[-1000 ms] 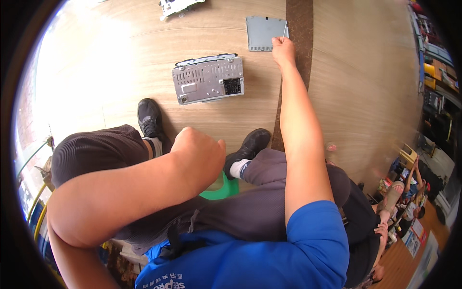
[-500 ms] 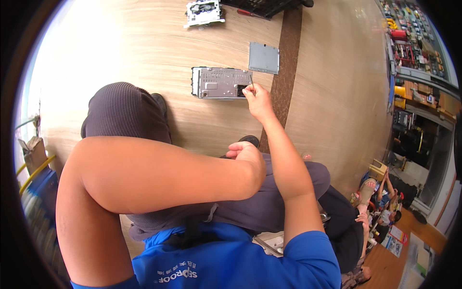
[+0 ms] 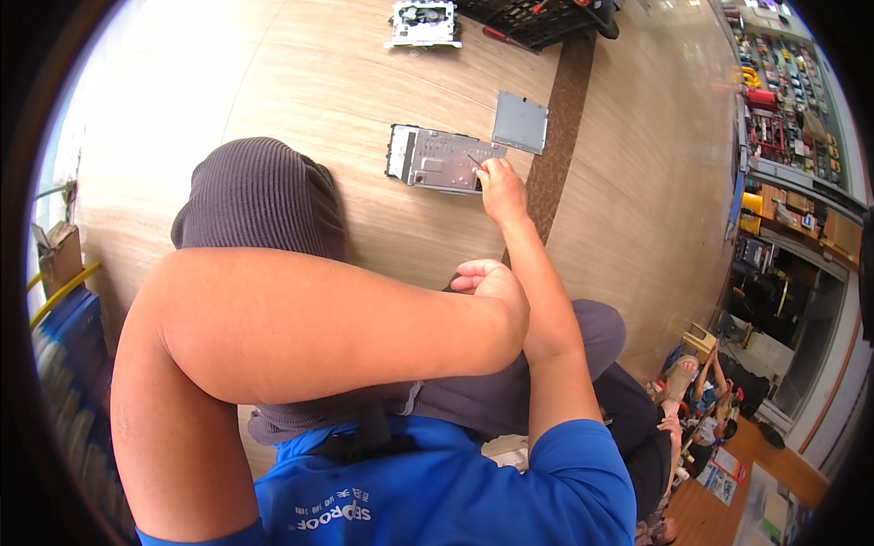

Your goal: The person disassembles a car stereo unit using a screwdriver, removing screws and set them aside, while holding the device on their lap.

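Observation:
A silver metal box-shaped unit [image 3: 441, 162] with a perforated top, like a car stereo or disc drive, lies on the floor ahead. My right hand [image 3: 503, 189] is at its right end, fingers pinched on a thin dark stick-like piece [image 3: 472, 159] whose kind I cannot make out. Just beyond the hand lies a flat grey metal cover [image 3: 522, 123], apart from the unit's top. Nearer my lap, my left hand [image 3: 492, 278] hangs with bent wrist and curled fingers, nothing visible in them. My left forearm crosses in front of my body.
A white-framed mechanism [image 3: 423, 25] sits on the floor farther off. To its right are a black crate [image 3: 537, 16] and a red-handled tool [image 3: 497, 35]. A dark brown strip [image 3: 553, 136] crosses the floor. My bent knee [image 3: 259, 196] rises at left. Other people [image 3: 710, 400] sit at lower right.
The view has shifted, so the floor things appear farther right. My right hand has turned, and the thin piece now tilts left over the unit's top. My left hand stays curled.

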The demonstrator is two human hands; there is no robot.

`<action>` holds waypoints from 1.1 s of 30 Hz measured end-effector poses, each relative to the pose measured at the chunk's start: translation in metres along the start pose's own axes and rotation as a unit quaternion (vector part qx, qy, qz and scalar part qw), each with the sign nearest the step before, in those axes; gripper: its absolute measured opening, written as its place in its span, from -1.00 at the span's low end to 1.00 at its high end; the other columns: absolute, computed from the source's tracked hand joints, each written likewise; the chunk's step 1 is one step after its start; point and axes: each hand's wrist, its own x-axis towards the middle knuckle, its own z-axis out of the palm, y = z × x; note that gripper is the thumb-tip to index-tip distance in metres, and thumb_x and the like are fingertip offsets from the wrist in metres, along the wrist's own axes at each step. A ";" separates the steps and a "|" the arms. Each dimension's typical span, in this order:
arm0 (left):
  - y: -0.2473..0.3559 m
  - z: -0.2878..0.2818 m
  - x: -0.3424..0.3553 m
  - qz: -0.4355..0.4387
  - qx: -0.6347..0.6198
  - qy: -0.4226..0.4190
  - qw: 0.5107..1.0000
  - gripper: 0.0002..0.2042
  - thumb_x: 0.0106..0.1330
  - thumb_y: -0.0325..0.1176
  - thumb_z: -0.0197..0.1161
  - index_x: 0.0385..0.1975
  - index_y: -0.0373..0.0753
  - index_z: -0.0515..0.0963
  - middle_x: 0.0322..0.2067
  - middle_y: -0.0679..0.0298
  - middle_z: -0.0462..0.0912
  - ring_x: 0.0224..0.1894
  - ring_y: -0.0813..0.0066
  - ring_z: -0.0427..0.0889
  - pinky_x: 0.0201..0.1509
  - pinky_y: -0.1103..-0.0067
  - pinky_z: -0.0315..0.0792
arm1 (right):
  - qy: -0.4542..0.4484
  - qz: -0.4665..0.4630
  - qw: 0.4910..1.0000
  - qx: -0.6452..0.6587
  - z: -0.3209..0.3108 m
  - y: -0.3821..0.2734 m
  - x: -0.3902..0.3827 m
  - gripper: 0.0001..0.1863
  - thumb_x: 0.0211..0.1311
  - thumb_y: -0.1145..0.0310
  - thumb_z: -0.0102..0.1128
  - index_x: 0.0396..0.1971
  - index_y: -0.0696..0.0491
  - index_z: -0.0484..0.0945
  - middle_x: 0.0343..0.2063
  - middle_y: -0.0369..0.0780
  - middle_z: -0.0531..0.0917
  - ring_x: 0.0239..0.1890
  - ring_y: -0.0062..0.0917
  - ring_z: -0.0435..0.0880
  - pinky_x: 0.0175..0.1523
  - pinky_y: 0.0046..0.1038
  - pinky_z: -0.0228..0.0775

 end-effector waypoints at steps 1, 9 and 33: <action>0.000 -0.001 0.001 0.001 -0.001 0.000 1.000 -0.71 0.12 -0.24 0.29 -0.20 -0.22 0.69 -0.28 0.13 0.70 -0.30 0.09 0.65 -0.22 0.17 0.47 | -0.006 -0.005 1.000 -0.006 -0.001 0.002 0.001 -0.83 0.26 0.25 0.20 -0.33 0.03 0.52 -0.30 -0.12 0.61 -0.22 -0.15 0.64 -0.16 -0.16 0.48; -0.004 -0.002 0.004 0.006 -0.015 -0.017 1.000 -0.71 0.09 -0.26 0.32 -0.22 -0.22 0.69 -0.29 0.11 0.70 -0.28 0.09 0.65 -0.19 0.15 0.47 | -0.062 -0.002 0.996 -0.066 -0.009 -0.004 0.009 -0.81 0.29 0.24 0.17 -0.31 0.06 0.52 -0.27 -0.10 0.62 -0.20 -0.13 0.63 -0.13 -0.15 0.48; -0.007 0.006 0.006 -0.032 -0.037 -0.034 0.998 -0.68 0.20 -0.24 0.26 -0.08 -0.21 0.67 -0.18 0.15 0.72 -0.22 0.09 0.69 -0.06 0.14 0.47 | -0.017 0.112 0.987 0.116 -0.014 0.000 0.011 -0.74 0.10 0.29 0.37 -0.32 0.16 0.60 -0.32 -0.02 0.67 -0.22 -0.20 0.66 -0.08 -0.28 0.48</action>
